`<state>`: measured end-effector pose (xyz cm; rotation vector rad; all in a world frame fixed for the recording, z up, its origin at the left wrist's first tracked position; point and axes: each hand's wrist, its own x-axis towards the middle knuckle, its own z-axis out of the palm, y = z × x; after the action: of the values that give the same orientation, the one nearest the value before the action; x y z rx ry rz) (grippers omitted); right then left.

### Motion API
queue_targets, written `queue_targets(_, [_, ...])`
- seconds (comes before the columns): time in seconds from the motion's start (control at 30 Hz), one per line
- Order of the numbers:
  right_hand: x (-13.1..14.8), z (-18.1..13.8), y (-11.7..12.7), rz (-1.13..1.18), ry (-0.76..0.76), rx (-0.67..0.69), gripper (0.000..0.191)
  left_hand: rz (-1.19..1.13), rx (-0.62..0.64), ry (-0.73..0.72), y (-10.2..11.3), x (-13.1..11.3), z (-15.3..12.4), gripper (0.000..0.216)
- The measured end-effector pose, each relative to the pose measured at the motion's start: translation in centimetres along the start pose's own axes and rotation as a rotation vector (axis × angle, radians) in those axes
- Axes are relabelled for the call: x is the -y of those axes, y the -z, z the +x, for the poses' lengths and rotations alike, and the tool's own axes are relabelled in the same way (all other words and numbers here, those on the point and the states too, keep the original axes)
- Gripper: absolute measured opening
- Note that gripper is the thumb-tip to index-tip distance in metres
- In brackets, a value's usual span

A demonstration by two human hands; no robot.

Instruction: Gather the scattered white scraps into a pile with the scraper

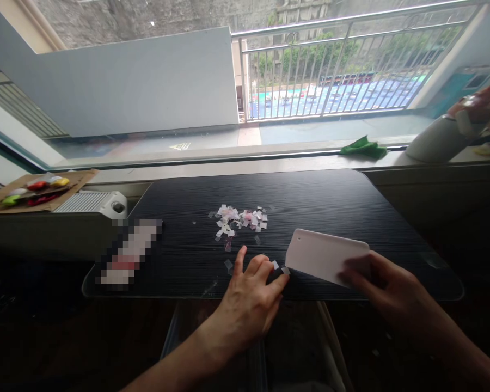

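Observation:
My right hand [386,286] grips a white plastic card [324,255] by its right end, its left edge resting on the black table top [330,201]. My left hand [251,296] lies at the table's front edge with fingers spread, fingertips touching a few small paper scraps [280,267] beside the card's lower left corner. A pile of small white and pink paper scraps [239,219] lies in the middle of the table, beyond both hands.
A blurred-out object [128,251] lies at the table's left. A cardboard sheet with coloured pieces [36,190] sits on the left ledge, a white device [93,202] beside it. A green cloth [363,147] rests on the windowsill. Another person's arm [445,139] is at far right.

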<state>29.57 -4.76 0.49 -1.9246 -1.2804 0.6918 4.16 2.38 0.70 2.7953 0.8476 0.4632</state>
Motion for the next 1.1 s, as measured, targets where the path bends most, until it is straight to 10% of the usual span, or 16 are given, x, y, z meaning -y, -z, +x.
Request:
queue_targets(0.43, [0.4,0.2,0.4,0.017,0.006,-0.067,0.029,-0.014,0.016,0.005,-0.3,-0.2,-0.7,0.027])
queue_targets(1.1, [-0.1,1.8,0.6,0.004,0.035,0.222,0.028,0.087,-0.228,0.239,2.8,2.4,-6.9,0.028])
